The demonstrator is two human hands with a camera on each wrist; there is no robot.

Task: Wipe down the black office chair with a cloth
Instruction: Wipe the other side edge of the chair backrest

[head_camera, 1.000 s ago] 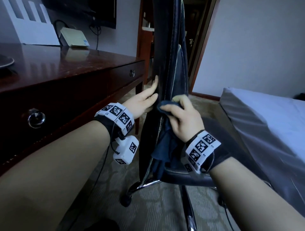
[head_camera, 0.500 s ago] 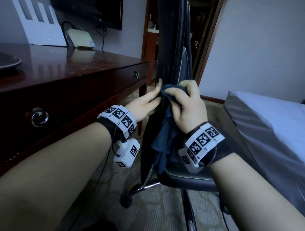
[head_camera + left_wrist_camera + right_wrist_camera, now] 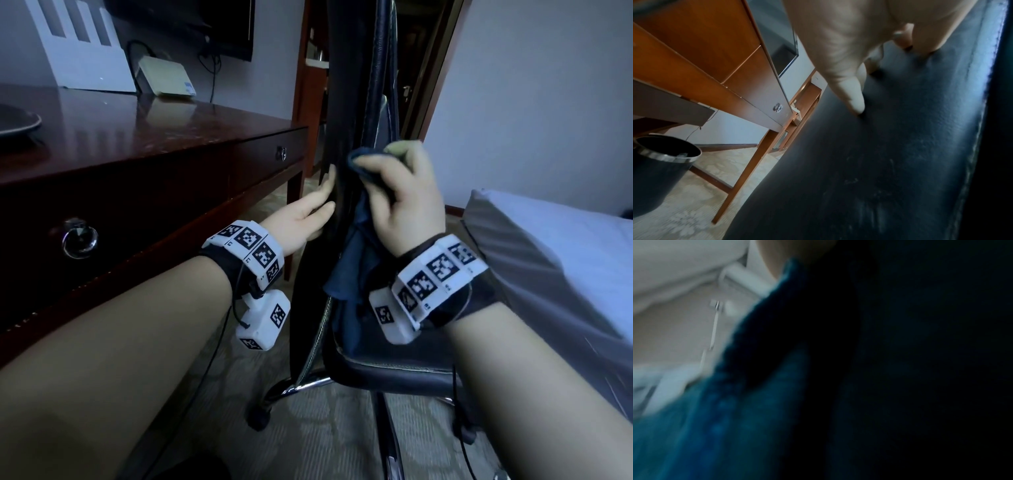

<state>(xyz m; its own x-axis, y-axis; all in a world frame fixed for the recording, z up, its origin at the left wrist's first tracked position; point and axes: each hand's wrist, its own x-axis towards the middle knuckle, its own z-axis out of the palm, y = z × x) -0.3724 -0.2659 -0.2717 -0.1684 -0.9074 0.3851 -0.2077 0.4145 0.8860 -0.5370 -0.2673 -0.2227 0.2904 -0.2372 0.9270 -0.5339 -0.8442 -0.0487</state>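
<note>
Higher up the chair edge than a second before, the right hand clutched the blue cloth. Flat-fingered, the left hand braced the backrest. Pushing hard might swivel the chair into the desk.

A hotel-style bedroom: a bed sits beside a dark wooden desk, wall-mounted TV, carpet and bin.

Patterned carpet carries chair, desk and bin.
</note>
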